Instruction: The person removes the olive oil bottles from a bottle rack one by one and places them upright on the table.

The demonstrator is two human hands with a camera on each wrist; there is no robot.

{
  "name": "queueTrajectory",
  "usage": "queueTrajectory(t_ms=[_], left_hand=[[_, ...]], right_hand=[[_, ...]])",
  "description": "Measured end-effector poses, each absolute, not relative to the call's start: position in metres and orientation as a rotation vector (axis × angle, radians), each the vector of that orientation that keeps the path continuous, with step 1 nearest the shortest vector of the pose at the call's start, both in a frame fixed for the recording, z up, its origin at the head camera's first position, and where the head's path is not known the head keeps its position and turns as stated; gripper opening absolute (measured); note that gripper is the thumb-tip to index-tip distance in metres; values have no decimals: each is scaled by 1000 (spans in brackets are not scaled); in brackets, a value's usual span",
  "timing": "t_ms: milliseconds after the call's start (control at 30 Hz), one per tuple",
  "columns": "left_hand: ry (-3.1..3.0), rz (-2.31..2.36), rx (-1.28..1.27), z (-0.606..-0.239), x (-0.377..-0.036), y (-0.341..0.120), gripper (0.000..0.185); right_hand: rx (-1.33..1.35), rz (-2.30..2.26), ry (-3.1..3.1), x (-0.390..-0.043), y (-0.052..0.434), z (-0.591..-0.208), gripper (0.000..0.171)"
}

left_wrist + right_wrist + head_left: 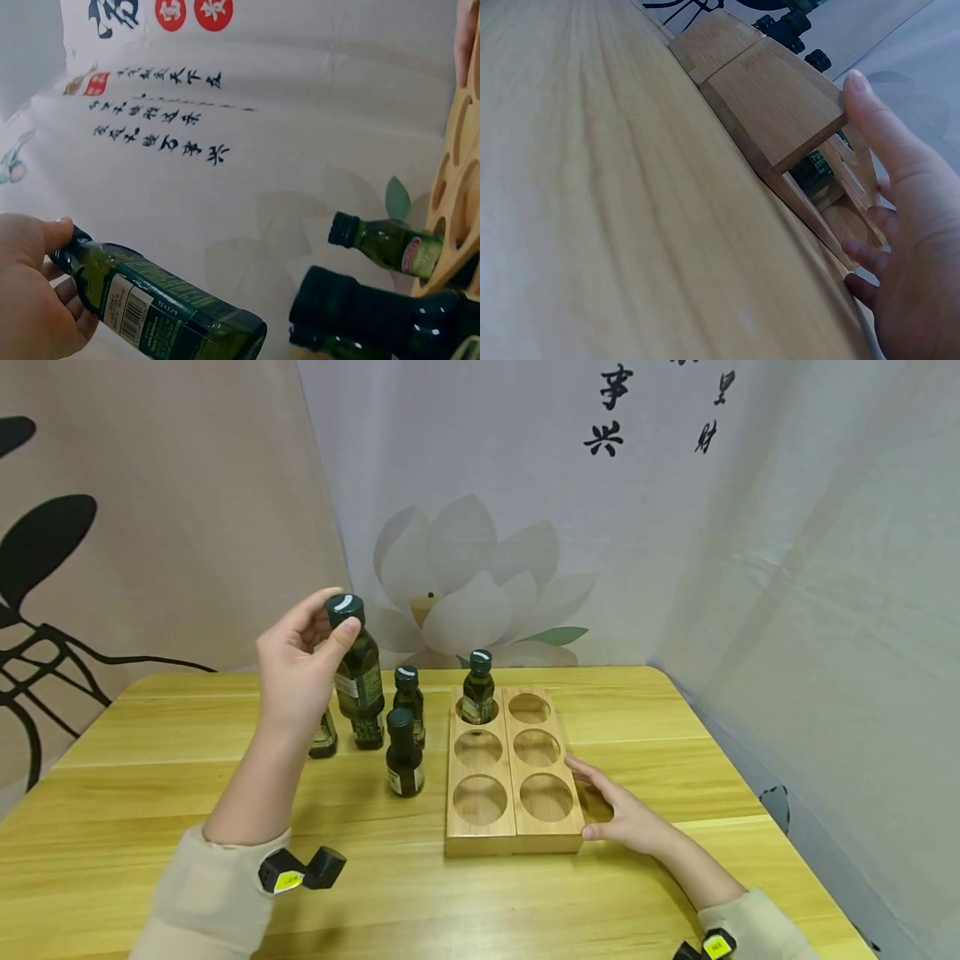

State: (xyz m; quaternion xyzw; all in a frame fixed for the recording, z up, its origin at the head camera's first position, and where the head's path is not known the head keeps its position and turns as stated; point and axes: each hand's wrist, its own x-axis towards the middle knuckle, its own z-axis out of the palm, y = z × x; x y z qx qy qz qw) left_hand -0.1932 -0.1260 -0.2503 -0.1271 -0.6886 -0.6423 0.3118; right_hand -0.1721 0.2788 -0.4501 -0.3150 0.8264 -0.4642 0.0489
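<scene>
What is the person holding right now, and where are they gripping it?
The left hand grips a dark green bottle by its cap and neck, lifted off the table. The right hand holds nothing; it rests against the wooden rack.

The left hand [30, 289] grips a dark green bottle [161, 307] by its capped neck. Beyond it, 2 more bottles [382, 240] show beside a wooden rack [457, 150].
</scene>
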Motion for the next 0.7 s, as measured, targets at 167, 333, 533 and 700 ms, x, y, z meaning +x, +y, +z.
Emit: queueTrajectory(t_ms=[167,333,533,700], left_hand=[[-1810,-1747,-288,-257,-189,-133,33],[-1860,-1734,-227,-270,-186,-138,36],[-1907,-1690,-204,-290,-184,-143,37],[-1936,-1667,-167,-307,-184,-147,38]], right_hand=[[-958,-1424,2516,-172,278,-449,95],[-964,-1422,2520,-172,278,-449,96],[-956,-1428,2512,-172,277,-449,96],[-948,-1427,2515,-171,278,-450,95]])
